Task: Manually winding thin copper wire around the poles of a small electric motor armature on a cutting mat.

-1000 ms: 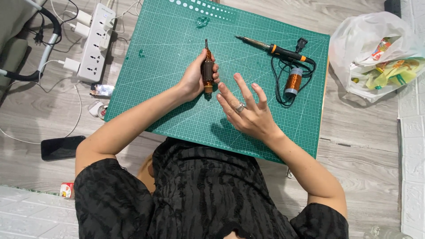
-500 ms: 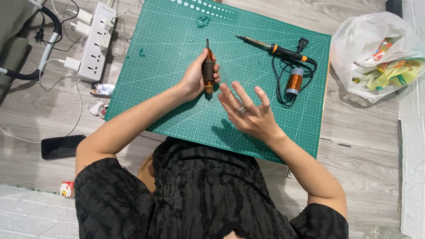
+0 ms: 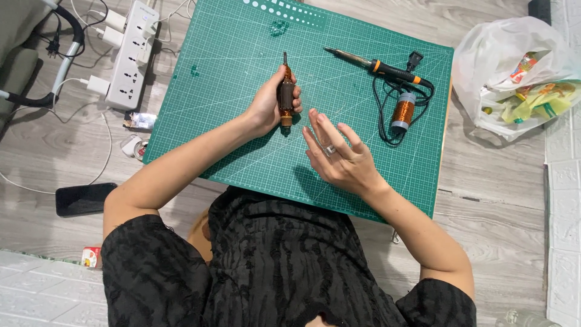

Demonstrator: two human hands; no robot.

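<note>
Grey wood-look flooring (image 3: 496,200) carries a green cutting mat (image 3: 242,109) with a white grid, seen from above. Near the mat's middle, the left hand (image 3: 266,106) is wrapped around a motor armature (image 3: 285,97), a dark cylinder with copper at both ends and a thin shaft pointing toward twelve o'clock; thumb and fingers close on its body and hold it just above the mat. At about four o'clock from the armature, the right hand (image 3: 342,158) hovers over the mat with fingers spread wide and palm down, holding nothing, a ring on one finger, its fingertips near the armature's lower end but apart from it.

Out at two o'clock from the armature lies a soldering iron (image 3: 375,63) with an orange and black handle, its tip pointing toward ten o'clock. Just below its cord stands a spool of copper wire (image 3: 402,112). Farther toward three o'clock, off the mat, sits a white plastic bag (image 3: 514,72) with coloured wrappers inside. At ten o'clock a white power strip (image 3: 132,54) lies on the floor, and at eight o'clock a black phone (image 3: 85,198).
</note>
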